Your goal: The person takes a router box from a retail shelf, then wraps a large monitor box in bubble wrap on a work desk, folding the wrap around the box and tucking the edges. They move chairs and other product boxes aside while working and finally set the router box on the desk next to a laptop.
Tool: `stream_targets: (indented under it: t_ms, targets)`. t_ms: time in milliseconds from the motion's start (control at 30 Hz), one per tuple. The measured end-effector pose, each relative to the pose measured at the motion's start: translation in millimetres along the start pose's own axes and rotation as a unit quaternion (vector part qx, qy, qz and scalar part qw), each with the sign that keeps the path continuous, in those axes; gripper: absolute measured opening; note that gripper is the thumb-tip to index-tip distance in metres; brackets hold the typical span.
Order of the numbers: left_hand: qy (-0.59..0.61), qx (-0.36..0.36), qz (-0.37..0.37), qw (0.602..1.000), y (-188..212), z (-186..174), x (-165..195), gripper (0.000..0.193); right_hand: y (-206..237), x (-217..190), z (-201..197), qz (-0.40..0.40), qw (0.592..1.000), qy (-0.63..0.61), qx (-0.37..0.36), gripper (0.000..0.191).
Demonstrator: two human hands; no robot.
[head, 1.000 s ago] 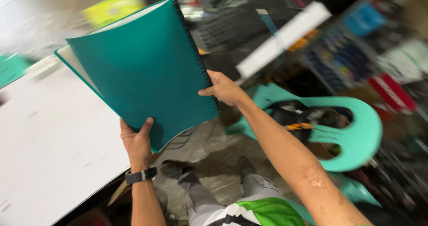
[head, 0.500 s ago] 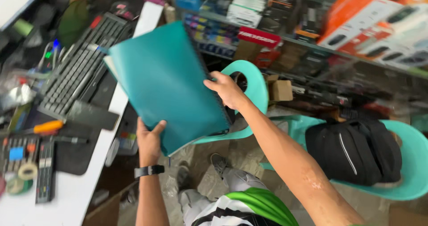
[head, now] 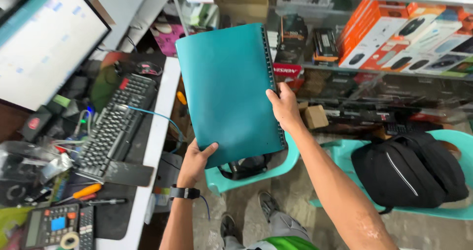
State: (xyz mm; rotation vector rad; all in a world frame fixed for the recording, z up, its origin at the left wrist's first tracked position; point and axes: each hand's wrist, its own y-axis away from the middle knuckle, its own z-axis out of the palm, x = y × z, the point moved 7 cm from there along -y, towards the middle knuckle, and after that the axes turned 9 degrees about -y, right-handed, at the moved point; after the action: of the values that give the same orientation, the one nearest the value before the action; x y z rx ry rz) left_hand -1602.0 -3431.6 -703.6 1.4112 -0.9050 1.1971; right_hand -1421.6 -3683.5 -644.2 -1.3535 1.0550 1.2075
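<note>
We hold a teal spiral-bound folder (head: pixel 229 92) up in the air, upright and slightly tilted, between the desk on the left and the glass shelf of boxed goods (head: pixel 394 38) on the far right. Our left hand (head: pixel 194 161) clamps its near bottom corner, thumb on the cover; our right hand (head: pixel 285 107) grips the spiral edge. A black keyboard (head: pixel 116 127) lies left, a teal plastic chair (head: pixel 256 173) directly below, a black backpack (head: pixel 411 168) right. Step in hand, we judge: carrying the folder. Setting it down calls for a flat spot and both grips steady.
</note>
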Motion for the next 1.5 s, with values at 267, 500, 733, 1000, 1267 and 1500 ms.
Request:
stream_targets:
  t_ms: [267, 500, 733, 1000, 1267, 1500]
  targets:
    - [-0.059, 0.006, 0.152, 0.987, -30.1, -6.9, 107.6, 0.031, 1.8, -74.3, 8.2, 0.005, 0.983, -0.123, -0.139, 0.062]
    - [-0.06, -0.086, 0.264, 0.959, -126.3, 85.7, 209.3, 0.043, -51.8, -110.2, -72.4, -0.067, 0.993, -0.083, -0.059, 0.057]
    - [-0.232, 0.111, 0.391, 0.884, -244.3, 187.0, 309.3, 0.066, -194.1, -132.1, -180.0, -0.067, 0.982, 0.094, 0.149, 0.05]
    - [-0.306, 0.226, 0.378, 0.844, -341.4, 223.5, 351.5, 0.05, -323.4, -162.8, -203.6, -0.181, 0.968, 0.137, 0.105, 0.049]
    - [-0.354, 0.325, 0.427, 0.766, -364.7, 224.7, 323.1, 0.033, -380.5, -146.6, -205.6, -0.236, 0.919, 0.3, 0.103, 0.039]
    - [-0.342, 0.356, 0.445, 0.747, -286.1, 196.0, 304.1, 0.038, -330.5, -188.6, -166.5, -0.475, 0.835, 0.275, 0.033, 0.028]
